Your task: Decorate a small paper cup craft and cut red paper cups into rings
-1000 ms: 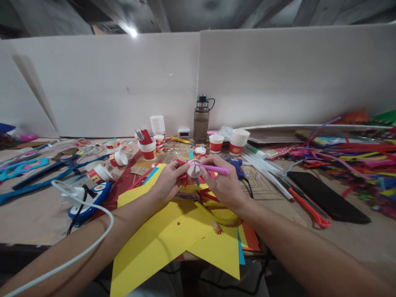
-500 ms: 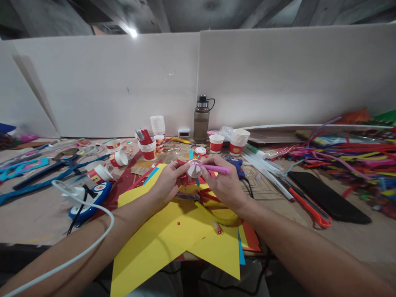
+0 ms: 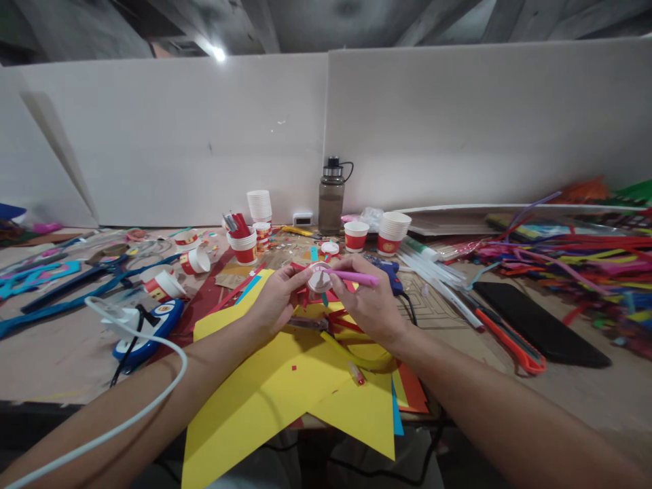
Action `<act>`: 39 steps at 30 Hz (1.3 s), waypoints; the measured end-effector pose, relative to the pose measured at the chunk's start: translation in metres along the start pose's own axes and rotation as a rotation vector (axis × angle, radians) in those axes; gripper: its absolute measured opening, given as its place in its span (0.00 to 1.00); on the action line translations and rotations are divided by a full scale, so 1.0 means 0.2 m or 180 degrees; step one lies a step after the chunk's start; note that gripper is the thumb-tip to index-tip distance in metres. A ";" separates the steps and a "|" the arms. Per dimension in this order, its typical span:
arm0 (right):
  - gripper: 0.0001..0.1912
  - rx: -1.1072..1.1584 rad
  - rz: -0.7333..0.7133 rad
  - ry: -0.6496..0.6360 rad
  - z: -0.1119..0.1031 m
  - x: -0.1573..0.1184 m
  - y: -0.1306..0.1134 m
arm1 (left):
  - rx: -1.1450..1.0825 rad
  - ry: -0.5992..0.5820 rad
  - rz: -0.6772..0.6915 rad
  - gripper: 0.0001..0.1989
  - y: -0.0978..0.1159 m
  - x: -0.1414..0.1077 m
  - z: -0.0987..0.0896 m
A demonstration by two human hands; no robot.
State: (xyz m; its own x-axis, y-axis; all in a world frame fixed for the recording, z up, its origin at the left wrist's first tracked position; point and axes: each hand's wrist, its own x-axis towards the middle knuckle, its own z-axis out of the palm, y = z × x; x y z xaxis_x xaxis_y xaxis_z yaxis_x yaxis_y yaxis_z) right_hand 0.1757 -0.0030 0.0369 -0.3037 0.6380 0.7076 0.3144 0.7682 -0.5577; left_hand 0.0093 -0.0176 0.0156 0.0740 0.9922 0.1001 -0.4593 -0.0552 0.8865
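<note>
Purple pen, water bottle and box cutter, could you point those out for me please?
Purple pen [image 3: 355,278]: head view, on the middle of its barrel.
Water bottle [image 3: 331,204]: head view, on its see-through body.
Box cutter [image 3: 508,342]: head view, on its orange handle.

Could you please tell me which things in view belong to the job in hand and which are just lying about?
In hand:
- white disc, held by the left hand
- purple pen, held by the right hand

Apparently just lying about, untouched:
- bottle
- cutter
- black slab
</note>
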 end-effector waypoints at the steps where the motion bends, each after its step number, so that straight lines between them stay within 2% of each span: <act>1: 0.05 0.0002 -0.0003 -0.0003 0.00 0.00 0.00 | -0.0001 -0.0002 0.0004 0.12 0.00 0.00 0.00; 28: 0.05 0.0098 0.0157 0.0198 -0.01 0.01 -0.03 | -0.0256 0.0066 -0.0079 0.11 0.01 0.01 0.02; 35: 0.10 0.0813 0.0594 0.0544 -0.03 0.02 -0.02 | -0.0557 0.0161 -0.0092 0.08 0.02 0.01 0.02; 39: 0.13 0.1176 0.0959 0.0409 -0.01 0.03 0.02 | -0.0624 0.0090 -0.0009 0.07 0.03 0.00 0.03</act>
State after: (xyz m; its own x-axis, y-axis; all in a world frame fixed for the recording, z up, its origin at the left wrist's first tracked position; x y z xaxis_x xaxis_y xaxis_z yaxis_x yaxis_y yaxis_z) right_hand 0.1767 0.0041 0.0402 -0.1275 0.8409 0.5260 0.0240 0.5328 -0.8459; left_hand 0.0123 -0.0193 0.0231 0.0519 0.9952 0.0826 -0.6230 -0.0324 0.7816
